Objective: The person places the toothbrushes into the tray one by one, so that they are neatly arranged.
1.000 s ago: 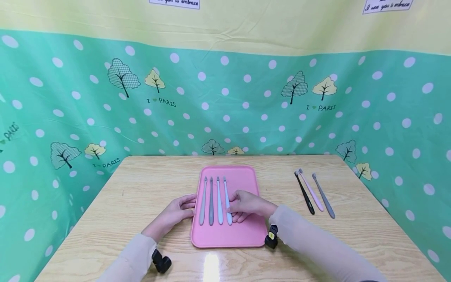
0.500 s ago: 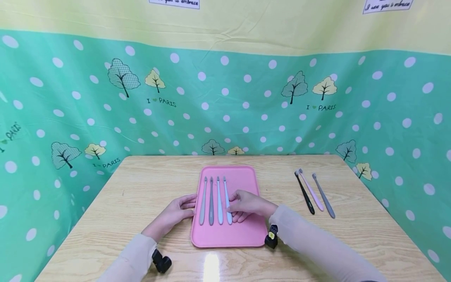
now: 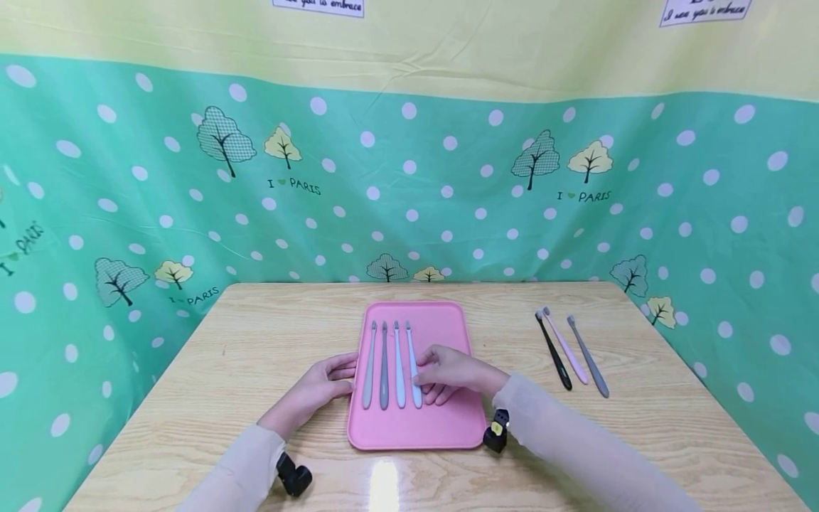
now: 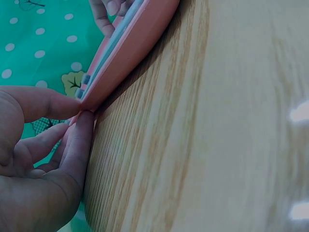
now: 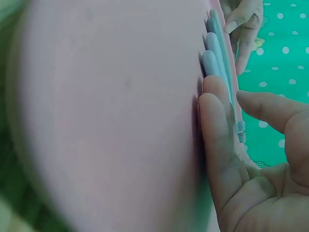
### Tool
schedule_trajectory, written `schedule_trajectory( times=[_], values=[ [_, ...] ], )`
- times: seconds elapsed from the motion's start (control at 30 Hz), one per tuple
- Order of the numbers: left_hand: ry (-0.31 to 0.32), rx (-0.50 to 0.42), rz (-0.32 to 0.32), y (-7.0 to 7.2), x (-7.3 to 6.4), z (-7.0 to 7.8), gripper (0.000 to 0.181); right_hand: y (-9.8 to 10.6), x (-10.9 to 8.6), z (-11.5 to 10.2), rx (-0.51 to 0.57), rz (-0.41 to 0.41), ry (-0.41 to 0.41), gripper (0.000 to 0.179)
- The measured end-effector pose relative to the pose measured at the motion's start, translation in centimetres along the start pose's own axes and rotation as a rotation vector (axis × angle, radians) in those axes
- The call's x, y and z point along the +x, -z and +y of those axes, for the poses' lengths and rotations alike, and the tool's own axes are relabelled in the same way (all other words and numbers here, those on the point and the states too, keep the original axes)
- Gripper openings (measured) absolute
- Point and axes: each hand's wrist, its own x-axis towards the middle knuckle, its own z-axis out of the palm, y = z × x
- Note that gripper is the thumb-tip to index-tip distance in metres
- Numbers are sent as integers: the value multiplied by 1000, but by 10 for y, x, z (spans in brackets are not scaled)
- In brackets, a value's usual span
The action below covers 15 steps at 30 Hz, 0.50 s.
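Observation:
A pink tray (image 3: 422, 430) bears a row of toothbrushes laid side by side, heads at the far end: a light grey toothbrush (image 3: 368, 377), a darker grey toothbrush (image 3: 384, 377) and two pale blue ones. My left hand (image 3: 316, 387) touches the tray's left rim with its fingertips; in the left wrist view its thumb and a finger meet the edge. At the rightmost pale blue toothbrush (image 3: 411, 348) is my right hand (image 3: 448, 370), thumb and fingertips at the handle. In the right wrist view, its lower fingers (image 5: 215, 125) lie extended on the tray beside the handle ends.
To the right of the tray lie a black toothbrush (image 3: 554, 352), a pink toothbrush (image 3: 566, 345) and a grey toothbrush (image 3: 589, 355) on the wooden table (image 3: 269, 334). A green dotted curtain (image 3: 409, 213) surrounds the table's back and sides.
My right wrist and sleeve have shifted very slightly to the right. The toothbrushes, tray and left hand have stayed in place.

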Motion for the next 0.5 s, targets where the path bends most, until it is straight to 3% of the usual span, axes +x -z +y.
schedule_trajectory(
  times=[0.3,0.5],
  values=[
    [7,13,33,-1,2,-2,64,10,-9,0,12,-6,19,49],
    [11,13,42,-1,3,-3,63,20,-20,0,-46,-7,41,47]
  ],
)
